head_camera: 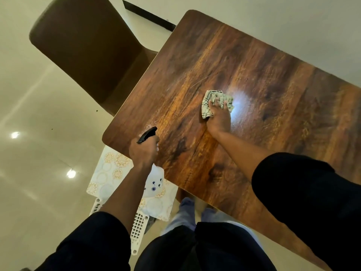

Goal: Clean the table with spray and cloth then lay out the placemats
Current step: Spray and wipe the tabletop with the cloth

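While left hand (pixel 144 151) hides spray bottle (pixel 154 182), placemats (pixel 109 173) half-covered

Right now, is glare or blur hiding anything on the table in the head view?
Head view: a bright ceiling-light glare sits on the table just right of the cloth under the right hand, washing out the wood grain there; wide-angle distortion tilts the table's edges; the left hand with the spray bottle stays readable.
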Demonstrator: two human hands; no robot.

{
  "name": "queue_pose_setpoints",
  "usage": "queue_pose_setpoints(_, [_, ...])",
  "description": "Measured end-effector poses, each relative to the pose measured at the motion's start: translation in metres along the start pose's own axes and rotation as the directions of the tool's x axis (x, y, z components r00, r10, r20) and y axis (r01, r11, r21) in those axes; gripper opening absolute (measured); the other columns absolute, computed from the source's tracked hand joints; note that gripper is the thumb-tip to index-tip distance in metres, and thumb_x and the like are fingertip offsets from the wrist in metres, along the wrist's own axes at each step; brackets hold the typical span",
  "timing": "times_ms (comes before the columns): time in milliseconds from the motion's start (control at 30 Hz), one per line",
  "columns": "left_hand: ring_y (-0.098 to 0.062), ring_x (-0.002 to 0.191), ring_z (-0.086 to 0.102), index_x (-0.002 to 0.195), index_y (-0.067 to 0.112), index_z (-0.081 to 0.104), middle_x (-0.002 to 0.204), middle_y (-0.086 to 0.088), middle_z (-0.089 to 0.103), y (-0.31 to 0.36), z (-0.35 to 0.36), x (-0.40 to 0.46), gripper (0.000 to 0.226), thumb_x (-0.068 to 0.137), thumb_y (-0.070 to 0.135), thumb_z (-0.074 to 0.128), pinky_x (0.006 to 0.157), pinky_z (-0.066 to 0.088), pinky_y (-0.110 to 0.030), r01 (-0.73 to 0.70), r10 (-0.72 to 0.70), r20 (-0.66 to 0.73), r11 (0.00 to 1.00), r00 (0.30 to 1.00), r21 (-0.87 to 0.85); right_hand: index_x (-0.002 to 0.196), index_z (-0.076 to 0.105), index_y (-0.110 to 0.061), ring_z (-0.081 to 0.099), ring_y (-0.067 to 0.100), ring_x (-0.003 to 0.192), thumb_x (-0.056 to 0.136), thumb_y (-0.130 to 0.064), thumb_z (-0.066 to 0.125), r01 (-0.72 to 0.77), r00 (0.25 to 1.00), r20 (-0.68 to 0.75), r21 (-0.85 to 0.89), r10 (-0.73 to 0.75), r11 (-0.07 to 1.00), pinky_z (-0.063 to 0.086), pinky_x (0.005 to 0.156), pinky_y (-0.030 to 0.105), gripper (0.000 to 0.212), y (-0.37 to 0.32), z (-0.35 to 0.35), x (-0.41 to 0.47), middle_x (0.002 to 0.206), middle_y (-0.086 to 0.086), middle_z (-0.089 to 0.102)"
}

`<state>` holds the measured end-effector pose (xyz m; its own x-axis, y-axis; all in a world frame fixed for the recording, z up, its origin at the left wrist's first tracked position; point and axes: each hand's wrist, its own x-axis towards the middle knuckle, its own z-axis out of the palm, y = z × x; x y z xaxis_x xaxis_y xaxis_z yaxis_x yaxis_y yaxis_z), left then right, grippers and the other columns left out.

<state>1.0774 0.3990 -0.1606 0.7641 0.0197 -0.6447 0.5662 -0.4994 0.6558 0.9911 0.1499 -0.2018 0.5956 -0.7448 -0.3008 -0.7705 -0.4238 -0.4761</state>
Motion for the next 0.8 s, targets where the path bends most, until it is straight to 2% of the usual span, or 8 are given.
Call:
queue_pose_setpoints(100, [-0.028, 0.082, 0.077, 0.123, 0.003, 0.074, 0.099, -0.013, 0.080, -0.018, -0.009, 0.000, 0.083, 0.059, 0.056, 0.076, 0.063, 0.053, -0.035, 0.038, -0.039, -0.049, 0.999, 0.998, -0.015, 0.159, 0.029, -0.035, 0.000, 0.023, 0.158, 0.094, 0.000, 0.058, 0.049, 0.998, 0.045, -0.057, -0.046, 0.997, 0.010, 0.128, 0.044, 0.079, -0.025, 0.013, -0.012, 0.168, -0.009, 0.018])
queue_pose_setpoints(167, [-0.018, 0.062, 0.068, 0.118, 0.002, 0.075, 0.086, -0.009, 0.080, -0.022, -0.019, -0.006, 0.067, 0.067, 0.046, 0.076, 0.054, 0.048, -0.031, 0.050, -0.052, -0.040, 0.998, 0.998, -0.026, 0.159, 0.028, -0.034, 0.002, 0.024, 0.158, 0.094, -0.001, 0.056, 0.166, 0.984, 0.089, -0.117, -0.156, 0.979, 0.011, 0.128, 0.044, 0.078, -0.044, 0.027, -0.023, 0.169, -0.008, 0.019])
queue_pose_setpoints(267, [-0.014, 0.044, 0.051, 0.088, 0.003, 0.079, 0.066, -0.007, 0.071, -0.027, -0.034, -0.012, 0.024, 0.087, 0.026, 0.074, 0.049, 0.041, -0.029, 0.061, -0.062, -0.028, 0.998, 0.998, -0.018, 0.159, 0.033, -0.029, 0.005, 0.025, 0.157, 0.094, 0.002, 0.051, 0.354, 0.930, 0.159, -0.136, -0.332, 0.925, 0.011, 0.124, 0.037, 0.075, -0.077, 0.045, -0.048, 0.169, -0.006, 0.020])
queue_pose_setpoints(400, [-0.015, 0.043, 0.046, 0.075, 0.011, 0.076, 0.060, -0.006, 0.067, -0.034, -0.055, -0.014, 0.019, 0.090, 0.021, 0.072, 0.052, 0.039, -0.030, 0.083, -0.088, -0.102, 0.995, 0.991, -0.047, 0.156, 0.040, -0.025, 0.006, 0.029, 0.157, 0.094, -0.001, 0.054, 0.652, 0.734, 0.289, -0.042, -0.615, 0.757, 0.003, 0.125, 0.040, 0.068, -0.107, 0.092, -0.093, 0.168, -0.001, 0.023])
queue_pose_setpoints(467, [-0.018, 0.046, 0.045, 0.072, 0.018, 0.074, 0.061, -0.007, 0.066, -0.035, -0.059, -0.017, 0.018, 0.090, 0.020, 0.072, 0.054, 0.038, -0.031, 0.063, -0.071, -0.125, 0.996, 0.990, -0.070, 0.151, 0.049, -0.024, 0.009, 0.029, 0.157, 0.092, -0.001, 0.061, 0.708, 0.647, 0.353, 0.051, -0.676, 0.704, 0.007, 0.128, 0.048, 0.065, -0.111, 0.111, -0.112, 0.166, 0.002, 0.030])
queue_pose_setpoints(600, [-0.017, 0.046, 0.047, 0.072, 0.017, 0.075, 0.063, -0.008, 0.067, -0.035, -0.064, -0.017, 0.017, 0.087, 0.022, 0.072, 0.053, 0.039, -0.031, 0.045, -0.056, -0.146, 0.996, 0.988, -0.079, 0.154, 0.043, -0.027, 0.002, 0.022, 0.158, 0.089, 0.007, 0.061, 0.812, 0.535, 0.385, 0.009, -0.752, 0.583, 0.007, 0.126, 0.041, 0.076, -0.105, 0.111, -0.116, 0.167, -0.007, 0.025])
queue_pose_setpoints(700, [-0.016, 0.045, 0.045, 0.069, 0.019, 0.074, 0.062, -0.006, 0.066, -0.035, -0.065, -0.013, 0.017, 0.086, 0.017, 0.073, 0.054, 0.039, -0.031, 0.049, -0.059, -0.112, 0.995, 0.992, -0.091, 0.157, 0.033, -0.029, 0.004, 0.023, 0.158, 0.085, 0.014, 0.056, 0.801, 0.586, 0.351, -0.120, -0.730, 0.586, 0.011, 0.126, 0.043, 0.088, -0.091, 0.094, -0.091, 0.168, -0.008, 0.020])
queue_pose_setpoints(800, [-0.014, 0.044, 0.046, 0.072, 0.015, 0.075, 0.060, -0.005, 0.066, -0.035, -0.062, -0.012, 0.016, 0.087, 0.018, 0.074, 0.052, 0.040, -0.029, 0.055, -0.062, -0.084, 0.995, 0.995, -0.080, 0.159, 0.029, -0.032, 0.003, 0.021, 0.158, 0.088, 0.013, 0.054, 0.628, 0.770, 0.273, -0.162, -0.577, 0.761, 0.015, 0.126, 0.044, 0.088, -0.065, 0.065, -0.059, 0.169, -0.011, 0.015])
